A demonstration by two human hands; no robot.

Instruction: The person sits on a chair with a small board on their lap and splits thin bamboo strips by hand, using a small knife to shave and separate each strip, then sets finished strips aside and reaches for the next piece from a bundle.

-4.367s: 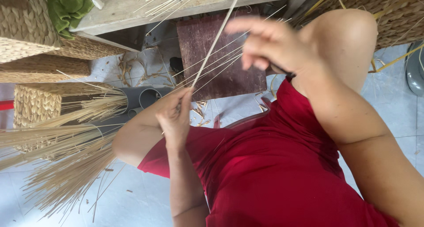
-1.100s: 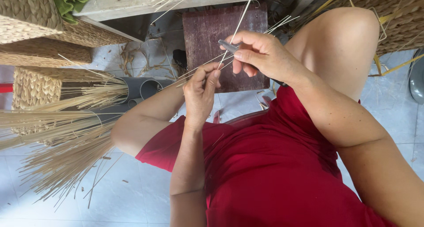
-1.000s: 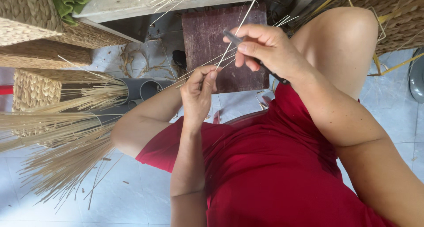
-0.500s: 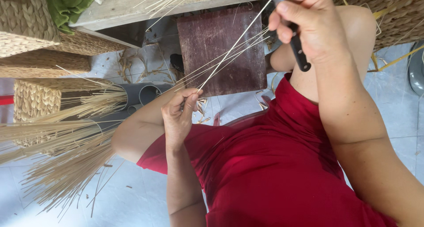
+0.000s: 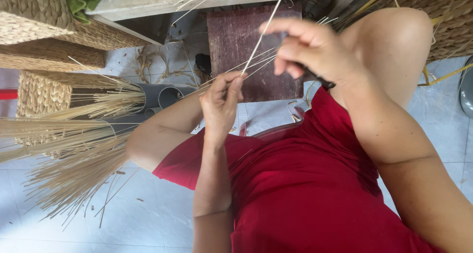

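At the left of the frame, bundles of pale straw stalks (image 5: 64, 149) are fanned out over the tiled floor (image 5: 148, 218), beside woven baskets (image 5: 39, 93) and grey plastic pipes (image 5: 157, 96). Near the centre, the left hand (image 5: 221, 103) is seen pinched shut on several thin, straight, cream-coloured reed strips (image 5: 253, 61), gripped at its fingertips. From that pinch the strips are spread up and to the right, across a dark red wooden board (image 5: 251, 41). 1 longer strip is run steeply toward the top edge. At upper right, the right hand (image 5: 315, 48) is closed on a black-handled tool (image 5: 320, 79), just beside the strips' upper ends. A red garment (image 5: 305, 184) fills the lower middle.
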